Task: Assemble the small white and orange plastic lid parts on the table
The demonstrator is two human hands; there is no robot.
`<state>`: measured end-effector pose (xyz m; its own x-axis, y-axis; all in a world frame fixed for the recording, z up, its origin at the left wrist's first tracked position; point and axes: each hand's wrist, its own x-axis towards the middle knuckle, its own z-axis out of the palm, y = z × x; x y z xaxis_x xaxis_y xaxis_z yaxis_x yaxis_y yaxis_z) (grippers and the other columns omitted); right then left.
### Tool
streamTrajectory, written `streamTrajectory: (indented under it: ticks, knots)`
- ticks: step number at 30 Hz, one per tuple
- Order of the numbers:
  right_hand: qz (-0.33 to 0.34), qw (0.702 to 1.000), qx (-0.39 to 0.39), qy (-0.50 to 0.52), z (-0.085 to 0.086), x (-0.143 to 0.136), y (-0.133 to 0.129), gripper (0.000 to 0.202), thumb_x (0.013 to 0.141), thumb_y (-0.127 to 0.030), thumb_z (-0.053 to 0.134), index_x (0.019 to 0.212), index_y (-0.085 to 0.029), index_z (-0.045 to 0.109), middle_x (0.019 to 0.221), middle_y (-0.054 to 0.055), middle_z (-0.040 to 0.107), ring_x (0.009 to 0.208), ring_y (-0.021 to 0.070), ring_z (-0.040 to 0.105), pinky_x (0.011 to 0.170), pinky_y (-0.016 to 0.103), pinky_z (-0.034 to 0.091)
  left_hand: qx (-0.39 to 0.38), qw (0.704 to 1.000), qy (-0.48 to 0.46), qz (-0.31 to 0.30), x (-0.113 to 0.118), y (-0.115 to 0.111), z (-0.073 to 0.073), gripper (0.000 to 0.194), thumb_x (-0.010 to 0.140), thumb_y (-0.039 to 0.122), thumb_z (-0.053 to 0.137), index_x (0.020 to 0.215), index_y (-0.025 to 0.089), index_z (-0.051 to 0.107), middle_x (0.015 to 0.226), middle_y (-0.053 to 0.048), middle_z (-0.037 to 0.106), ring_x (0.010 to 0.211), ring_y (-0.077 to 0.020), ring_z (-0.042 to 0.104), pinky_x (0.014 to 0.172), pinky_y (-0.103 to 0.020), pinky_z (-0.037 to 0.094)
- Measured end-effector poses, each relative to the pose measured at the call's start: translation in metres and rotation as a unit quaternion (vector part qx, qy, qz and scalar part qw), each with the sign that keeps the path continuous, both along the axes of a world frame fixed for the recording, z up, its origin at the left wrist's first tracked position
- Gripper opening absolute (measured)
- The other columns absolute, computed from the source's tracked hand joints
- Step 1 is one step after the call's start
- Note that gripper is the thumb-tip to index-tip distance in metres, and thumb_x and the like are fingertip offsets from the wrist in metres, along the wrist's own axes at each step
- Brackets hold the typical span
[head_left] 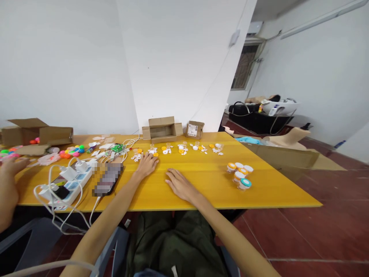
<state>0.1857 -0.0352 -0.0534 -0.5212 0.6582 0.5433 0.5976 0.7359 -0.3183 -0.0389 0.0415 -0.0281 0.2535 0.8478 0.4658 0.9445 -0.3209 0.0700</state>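
In the head view, I see the left hand (147, 164) at small parts (156, 154) toward the tabletop's (207, 181) far edge; I can't tell if it pinches any. The right hand (181, 185) lies loosely spread nearer the near edge. I guess this is picking, which needs gentle fingertips.

Open to pass over bare surface (273, 194) between right hand (182, 186) and jars (244, 184), and onward to its right near corner. Blocked toward the far edge by small parts (181, 149) with cardboard boxes (195, 130) behind, and leftward along the near edge by phone (115, 179), power strip (76, 185) and another person's hand (13, 167).
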Motion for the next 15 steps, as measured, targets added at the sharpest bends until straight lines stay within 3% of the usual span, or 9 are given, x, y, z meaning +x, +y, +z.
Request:
streamTrajectory:
  ticks: [7, 11, 15]
  knots:
    - [0.003, 1.0, -0.001, -0.006, 0.002, 0.005, -0.006, 0.036, 0.102, -0.035, 0.043, 0.131, -0.023, 0.06, 0.136, 0.013, 0.062, 0.131, 0.0258, 0.055, 0.112, 0.047, 0.046, -0.025, 0.997, -0.001, -0.075, 0.0, -0.003, 0.006, 0.031, 0.098, 0.038, 0.045, 0.103, 0.028, 0.074, 0.102, -0.01, 0.072, 0.11, -0.0267, 0.061, 0.104, -0.043, 0.043]
    - [0.007, 1.0, 0.005, -0.017, -0.003, 0.023, -0.018, 0.041, 0.103, -0.038, 0.04, 0.136, -0.023, 0.058, 0.144, 0.012, 0.057, 0.137, 0.0253, 0.05, 0.115, 0.047, 0.044, -0.091, 0.989, -0.024, -0.11, 0.006, -0.009, 0.007, 0.035, 0.101, 0.037, 0.04, 0.11, 0.029, 0.073, 0.111, -0.006, 0.075, 0.108, -0.0222, 0.067, 0.1, -0.036, 0.05]
    - [-0.003, 1.0, 0.005, -0.02, -0.009, 0.045, -0.032, 0.044, 0.104, -0.04, 0.038, 0.14, -0.024, 0.055, 0.148, 0.01, 0.055, 0.139, 0.0237, 0.049, 0.115, 0.046, 0.044, -0.105, 0.984, -0.045, -0.136, 0.017, -0.016, 0.006, 0.035, 0.1, 0.04, 0.042, 0.114, 0.031, 0.072, 0.114, -0.003, 0.076, 0.107, -0.0208, 0.07, 0.099, -0.033, 0.052]
